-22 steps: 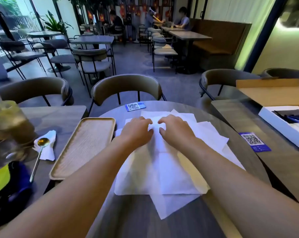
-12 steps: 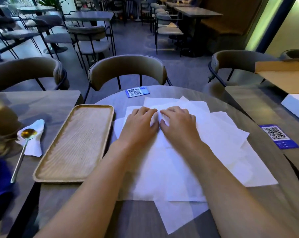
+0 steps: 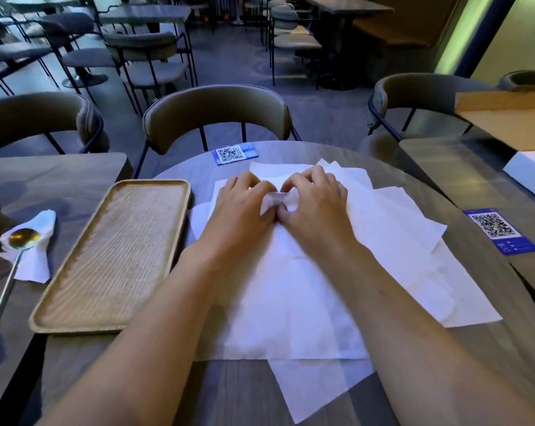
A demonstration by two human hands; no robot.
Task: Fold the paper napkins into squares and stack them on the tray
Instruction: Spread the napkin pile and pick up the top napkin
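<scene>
Hands (image 3: 244, 207) (image 3: 314, 207) palm-down, thumbs together, each grip pinched on top napkin (image 3: 274, 199).

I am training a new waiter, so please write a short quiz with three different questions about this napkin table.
1. True or false: the wooden tray already holds folded napkins.
2. What lies on the small napkin at far left?
3. Both hands pinch: A) the top napkin B) a QR card

Key: 1 false, it holds nothing. 2 a golden spoon. 3 A: left hand and right hand pinch its far edge.
</scene>
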